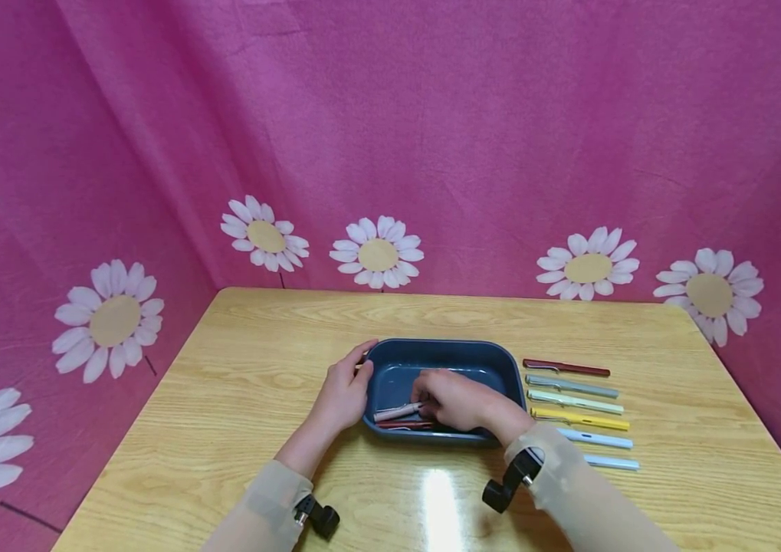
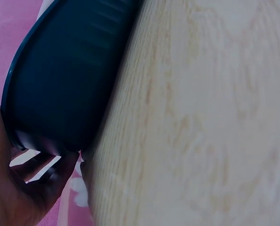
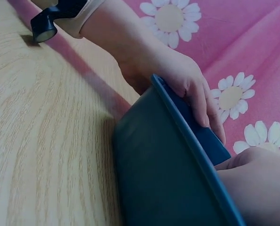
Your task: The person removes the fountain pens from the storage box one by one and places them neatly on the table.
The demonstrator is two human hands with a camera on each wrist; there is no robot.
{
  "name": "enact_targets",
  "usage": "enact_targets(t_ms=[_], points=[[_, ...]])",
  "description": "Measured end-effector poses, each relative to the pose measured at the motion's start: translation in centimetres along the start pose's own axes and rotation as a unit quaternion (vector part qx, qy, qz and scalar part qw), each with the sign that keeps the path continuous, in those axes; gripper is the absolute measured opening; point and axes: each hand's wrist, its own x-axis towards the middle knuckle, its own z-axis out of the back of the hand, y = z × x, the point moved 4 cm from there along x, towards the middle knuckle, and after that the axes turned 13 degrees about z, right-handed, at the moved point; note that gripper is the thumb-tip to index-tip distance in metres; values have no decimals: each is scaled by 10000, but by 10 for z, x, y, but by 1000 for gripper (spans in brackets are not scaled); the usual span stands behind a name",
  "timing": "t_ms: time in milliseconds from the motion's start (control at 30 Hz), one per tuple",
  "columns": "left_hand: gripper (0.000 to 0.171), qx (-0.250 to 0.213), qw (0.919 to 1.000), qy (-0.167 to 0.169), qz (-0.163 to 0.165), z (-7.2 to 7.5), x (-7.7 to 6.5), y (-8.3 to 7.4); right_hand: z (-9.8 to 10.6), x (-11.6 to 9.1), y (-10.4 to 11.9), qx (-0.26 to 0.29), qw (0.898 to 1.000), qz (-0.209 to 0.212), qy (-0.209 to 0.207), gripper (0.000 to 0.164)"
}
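Note:
A dark blue rectangular tub (image 1: 442, 344) stands on the table. My left hand (image 1: 347, 392) holds it by its left end, thumb at the rim and fingers around the outer wall; the left wrist view shows the fingertips low against that wall (image 2: 60, 94). Inside the tub, my right hand (image 1: 455, 400) reaches down with curled fingers at the right end of a pale pinkish-grey pen (image 1: 397, 412), gripping it. A red pen (image 1: 404, 424) lies just in front, along the tub's near wall. The right fingertips are partly hidden behind the hand and, in the right wrist view, by the tub wall (image 3: 163, 160).
Right of the tub, several clip pens lie in a column: dark red (image 1: 566, 368), grey-blue (image 1: 572, 386), pale green (image 1: 576, 402), yellow (image 1: 579, 418) and two light blue ones (image 1: 597, 438), partly covered by the right forearm. A pink flowered curtain (image 1: 473, 153) surrounds the wooden table (image 1: 245, 368).

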Motion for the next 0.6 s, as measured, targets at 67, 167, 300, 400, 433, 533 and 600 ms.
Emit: enact_targets(t_ms=[67,167,300,400,433,533,600], points=[[42,24,10000,-12,-26,0,0,0,10,0,15,23,9998,-178,10,17],[42,53,10000,-21,-3,0,1,0,19,-1,25,216,9985,-503,24,19],[43,57,9999,-4,88,0,1,0,30,-1,39,418,9950,-902,60,18],[43,67,9999,6,136,0,1,0,35,-2,43,446,9943,-967,-8,17],[43,67,9999,12,147,-1,1,0,37,-3,44,456,9945,-947,-43,17],[43,73,9998,20,188,0,0,0,42,-5,47,505,9950,-848,-136,19],[44,59,9997,41,228,0,-1,-1,46,-7,50,524,9953,-794,-173,20]])
